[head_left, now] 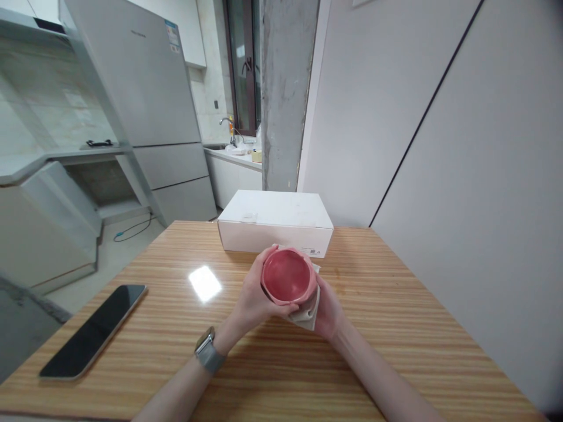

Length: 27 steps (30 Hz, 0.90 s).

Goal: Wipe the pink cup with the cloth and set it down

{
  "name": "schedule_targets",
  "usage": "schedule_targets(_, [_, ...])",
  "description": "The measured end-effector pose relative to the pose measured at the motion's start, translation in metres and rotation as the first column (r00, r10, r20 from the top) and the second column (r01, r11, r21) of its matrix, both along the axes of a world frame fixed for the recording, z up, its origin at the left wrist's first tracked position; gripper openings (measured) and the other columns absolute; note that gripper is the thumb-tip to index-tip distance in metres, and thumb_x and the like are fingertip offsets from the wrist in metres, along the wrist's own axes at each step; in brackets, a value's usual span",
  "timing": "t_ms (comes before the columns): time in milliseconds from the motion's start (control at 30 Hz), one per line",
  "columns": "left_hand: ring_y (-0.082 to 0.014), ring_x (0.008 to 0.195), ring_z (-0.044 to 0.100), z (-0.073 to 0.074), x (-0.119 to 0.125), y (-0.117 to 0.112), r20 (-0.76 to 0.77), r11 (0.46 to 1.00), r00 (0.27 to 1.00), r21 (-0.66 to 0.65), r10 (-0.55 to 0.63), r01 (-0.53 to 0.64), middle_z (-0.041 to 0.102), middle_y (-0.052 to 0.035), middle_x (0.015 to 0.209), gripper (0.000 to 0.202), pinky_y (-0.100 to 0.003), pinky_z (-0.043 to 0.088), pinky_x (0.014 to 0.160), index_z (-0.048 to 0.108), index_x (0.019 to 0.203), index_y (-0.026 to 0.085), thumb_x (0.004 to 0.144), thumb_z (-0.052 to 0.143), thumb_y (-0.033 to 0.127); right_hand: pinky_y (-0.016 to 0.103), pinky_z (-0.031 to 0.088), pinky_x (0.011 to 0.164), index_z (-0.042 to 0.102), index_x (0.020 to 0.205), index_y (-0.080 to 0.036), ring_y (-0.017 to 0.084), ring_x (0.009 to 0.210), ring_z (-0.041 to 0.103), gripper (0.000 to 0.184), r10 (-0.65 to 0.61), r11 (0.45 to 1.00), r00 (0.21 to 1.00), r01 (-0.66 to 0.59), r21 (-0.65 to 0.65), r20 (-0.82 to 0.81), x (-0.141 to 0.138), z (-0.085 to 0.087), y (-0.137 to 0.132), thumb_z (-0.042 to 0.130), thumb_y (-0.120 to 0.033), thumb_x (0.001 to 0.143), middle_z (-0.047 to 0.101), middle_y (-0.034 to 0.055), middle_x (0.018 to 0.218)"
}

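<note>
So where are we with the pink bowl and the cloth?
Done: the pink bowl is held up off the table, and its inside looks free of marks. In hand: left hand grips its side, right hand presses the white cloth against its outer wall. Left: the outside is hidden, so probably more wiping; the white box behind is shut.

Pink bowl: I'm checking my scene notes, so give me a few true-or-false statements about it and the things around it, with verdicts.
1. The left hand holds the bowl. True.
2. The bowl lies upside down on the table. False: it is held in the hands, opening toward the camera.
3. The right hand presses a white cloth to the bowl. True.
4. The phone lies on the box. False: it lies on the table, left of the box.
5. The watch is on the right wrist. False: left wrist.
</note>
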State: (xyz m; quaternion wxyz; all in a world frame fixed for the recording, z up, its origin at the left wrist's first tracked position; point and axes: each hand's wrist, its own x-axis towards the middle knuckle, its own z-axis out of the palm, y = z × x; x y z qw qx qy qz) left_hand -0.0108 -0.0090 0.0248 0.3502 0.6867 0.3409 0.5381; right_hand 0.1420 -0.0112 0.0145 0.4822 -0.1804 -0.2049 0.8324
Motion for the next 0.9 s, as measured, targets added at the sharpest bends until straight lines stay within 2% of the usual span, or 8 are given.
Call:
schedule_targets(133, [-0.0299, 0.123, 0.045, 0.001, 0.003, 0.000, 0.055, 0.996, 0.994, -0.035, 0.090, -0.088, 0.046, -0.0091, 0.135, 0.097, -0.042, 0.038, 0.103, 0.034, 0.133, 0.025, 0.051, 0.086, 0.029, 0.037, 0.048, 0.091, 0.064, 0.104, -0.016, 0.021, 0.099, 0.064, 0.030, -0.026, 1.000, 1.000, 0.026, -0.004, -0.009, -0.003, 0.006, -0.001, 0.049, -0.035, 0.086, 0.070, 0.0069, 0.105])
schedule_targets(233, [-0.0283, 0.124, 0.044, -0.004, 0.012, -0.001, 0.115, 0.985, 0.984, -0.121, 0.138, -0.124, 0.045, -0.0088, 0.134, 0.092, -0.040, 0.037, 0.104, 0.032, 0.131, 0.025, 0.055, 0.084, 0.029, 0.039, 0.049, 0.088, 0.066, 0.100, -0.018, 0.022, 0.095, 0.066, 0.029, -0.201, 0.977, 0.979, 0.202, -0.068, 0.026, -0.004, 0.007, 0.000, 0.045, -0.033, 0.087, 0.073, 0.0050, 0.096])
schedule_targets(367, [-0.0255, 0.121, 0.047, -0.018, 0.024, -0.002, 0.207, 0.968, 0.967, -0.231, 0.146, -0.097, 0.047, -0.0087, 0.132, 0.086, -0.038, 0.037, 0.102, 0.034, 0.129, 0.024, 0.058, 0.082, 0.028, 0.038, 0.052, 0.084, 0.068, 0.095, -0.018, 0.024, 0.092, 0.067, 0.028, -0.423, 0.896, 0.895, 0.437, -0.079, 0.143, -0.003, -0.001, 0.003, 0.050, -0.034, 0.082, 0.074, 0.0032, 0.084])
schedule_targets(467, [-0.0254, 0.114, 0.052, -0.026, 0.027, 0.000, 0.254, 0.948, 0.962, -0.317, 0.102, -0.017, 0.053, -0.0092, 0.127, 0.077, -0.038, 0.041, 0.097, 0.040, 0.125, 0.022, 0.060, 0.080, 0.028, 0.036, 0.052, 0.082, 0.069, 0.093, -0.020, 0.025, 0.090, 0.067, 0.028, -0.590, 0.806, 0.782, 0.583, 0.099, 0.199, 0.001, -0.013, 0.009, 0.061, -0.038, 0.074, 0.074, 0.0005, 0.081])
schedule_targets(533, [-0.0250, 0.108, 0.056, -0.030, 0.026, 0.002, 0.276, 0.929, 0.959, -0.367, 0.066, 0.041, 0.058, -0.0096, 0.121, 0.067, -0.036, 0.043, 0.091, 0.045, 0.120, 0.020, 0.062, 0.077, 0.031, 0.035, 0.052, 0.081, 0.069, 0.093, -0.021, 0.025, 0.088, 0.067, 0.030, -0.662, 0.749, 0.718, 0.632, 0.199, 0.214, 0.005, -0.022, 0.013, 0.065, -0.039, 0.070, 0.074, -0.0012, 0.080])
schedule_targets(600, [-0.0243, 0.102, 0.058, -0.031, 0.024, 0.004, 0.299, 0.906, 0.954, -0.412, 0.031, 0.100, 0.061, -0.0096, 0.115, 0.057, -0.035, 0.045, 0.087, 0.050, 0.115, 0.018, 0.065, 0.074, 0.035, 0.034, 0.051, 0.081, 0.069, 0.092, -0.022, 0.024, 0.088, 0.066, 0.030, -0.692, 0.722, 0.688, 0.648, 0.244, 0.221, 0.008, -0.027, 0.016, 0.066, -0.039, 0.068, 0.073, -0.0027, 0.081])
schedule_targets(733, [-0.0263, 0.102, 0.059, -0.028, 0.020, 0.006, 0.400, 0.823, 0.917, -0.515, -0.016, 0.239, 0.066, -0.0116, 0.108, 0.050, -0.036, 0.044, 0.088, 0.058, 0.108, 0.012, 0.071, 0.068, 0.044, 0.032, 0.050, 0.082, 0.069, 0.091, -0.023, 0.022, 0.089, 0.066, 0.027, -0.688, 0.725, 0.693, 0.639, 0.258, 0.215, 0.009, -0.027, 0.018, 0.065, -0.040, 0.070, 0.073, -0.0038, 0.083])
schedule_targets(900, [-0.0269, 0.120, 0.051, -0.022, 0.017, 0.006, 0.662, 0.654, 0.746, -0.535, -0.069, 0.535, 0.062, -0.0115, 0.123, 0.055, -0.038, 0.038, 0.103, 0.058, 0.120, 0.013, 0.083, 0.054, 0.053, 0.029, 0.050, 0.082, 0.069, 0.086, -0.024, 0.019, 0.084, 0.067, 0.023, -0.644, 0.764, 0.744, 0.613, 0.202, 0.175, 0.004, -0.024, 0.018, 0.064, -0.039, 0.070, 0.073, -0.0048, 0.078])
